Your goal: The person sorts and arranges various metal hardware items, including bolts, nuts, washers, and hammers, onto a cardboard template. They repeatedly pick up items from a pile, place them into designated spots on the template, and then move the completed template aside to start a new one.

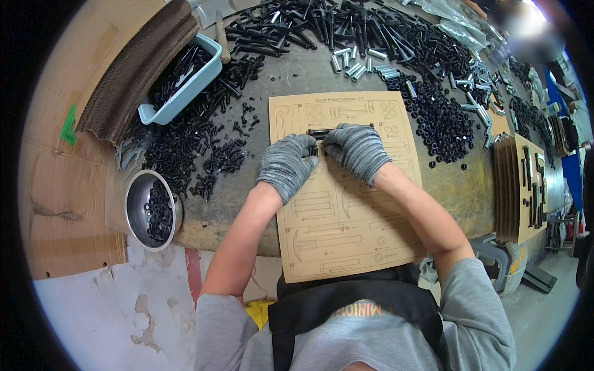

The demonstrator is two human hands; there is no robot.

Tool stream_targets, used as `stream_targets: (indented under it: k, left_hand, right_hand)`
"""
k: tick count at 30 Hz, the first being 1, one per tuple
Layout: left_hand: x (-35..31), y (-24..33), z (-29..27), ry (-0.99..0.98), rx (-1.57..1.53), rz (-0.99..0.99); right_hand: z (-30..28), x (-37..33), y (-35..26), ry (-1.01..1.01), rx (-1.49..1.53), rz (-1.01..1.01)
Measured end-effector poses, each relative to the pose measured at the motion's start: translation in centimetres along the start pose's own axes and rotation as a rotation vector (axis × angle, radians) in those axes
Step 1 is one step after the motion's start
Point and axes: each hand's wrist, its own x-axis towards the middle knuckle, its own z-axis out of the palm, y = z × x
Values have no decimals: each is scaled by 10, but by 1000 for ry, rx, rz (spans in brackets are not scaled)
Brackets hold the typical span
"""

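Both of my hands wear grey knit gloves and meet over the upper middle of a brown printed card sheet (383,167) with outline drawings of bolts, nuts and a hammer-like part. My left hand (286,166) has its thumb and fingers pinched around small black parts (314,150), partly hidden by the glove. Beside it, my right hand (356,151) is closed, fingertips pressed together and pointing left; what they hold, if anything, is hidden. A dark bolt-like rod (318,132) lies across the card just beyond my fingers, partly covered by the right hand.
Black screws (176,148) are heaped on the left, near a metal bowl (176,213) of black rings and a blue bin (185,93). Black nuts (439,117) and silver sleeves (356,69) lie to the right and beyond. Stacked cards (507,185) stand at right.
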Motion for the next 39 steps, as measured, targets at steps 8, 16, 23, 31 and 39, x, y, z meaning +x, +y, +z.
stream_targets:
  k: [8, 16, 23, 31, 39]
  left_hand:
    - [0, 1, 4, 33, -64, -48]
    - [-1, 3, 1, -7, -105, -62]
    - [-15, -4, 7, 152, -35, 2]
    - [-28, -1, 3, 140, 233, 71]
    - [-28, -14, -39, -48, 140, -3]
  right_hand:
    - [24, -1, -4, 167, 81, -61]
    - [16, -1, -4, 158, 17, -124]
    - [12, -12, -3, 247, 40, -73]
    - [8, -14, -16, 57, -16, -41]
    - [8, -21, -17, 230, 110, -117]
